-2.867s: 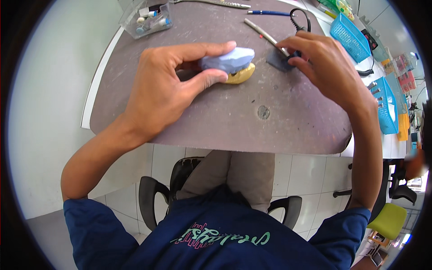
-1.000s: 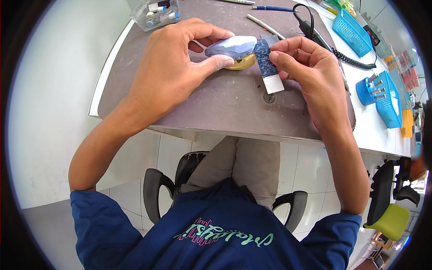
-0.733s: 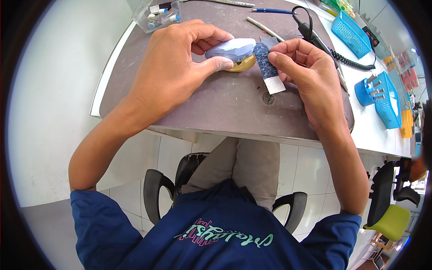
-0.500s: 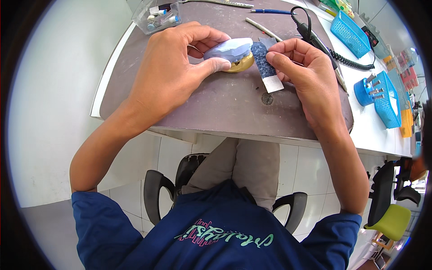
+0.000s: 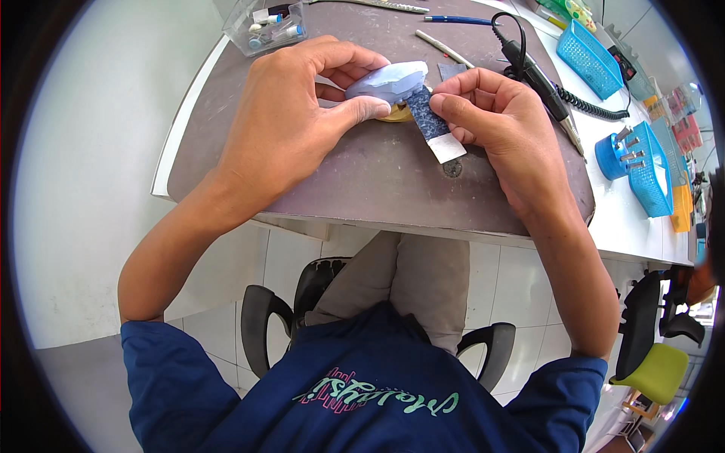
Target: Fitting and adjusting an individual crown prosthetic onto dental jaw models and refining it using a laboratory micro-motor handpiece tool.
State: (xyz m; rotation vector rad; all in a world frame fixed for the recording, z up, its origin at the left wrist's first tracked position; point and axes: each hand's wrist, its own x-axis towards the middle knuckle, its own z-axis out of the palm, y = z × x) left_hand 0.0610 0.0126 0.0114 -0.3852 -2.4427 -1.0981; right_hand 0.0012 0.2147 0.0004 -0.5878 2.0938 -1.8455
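My left hand [image 5: 302, 106] is closed around a dental cast, its thumb low on the near side and its fingers behind. The cast has a pale blue-white upper part [image 5: 389, 80] over a yellow lower part [image 5: 399, 115]. Between thumb and fingers, my right hand [image 5: 491, 117] pinches a dark blue strip of articulating paper [image 5: 425, 115] with a white end. The strip's far end lies against the right side of the cast, where the two parts meet; whether it sits between them I cannot tell. Behind my right fingers lies a small grey piece [image 5: 451, 71].
A clear box [image 5: 264, 34] with small items stands at the back left. A pen-like tool [image 5: 445, 49], a blue pen [image 5: 457, 20] and a black corded handpiece [image 5: 540, 79] lie farther back. Blue baskets [image 5: 589, 59] and a blue bur holder [image 5: 613, 153] stand at the right.
My right hand has moved left, bringing the strip from beside the cast up against its right side. The grey piece behind is more exposed. My left hand has barely moved.
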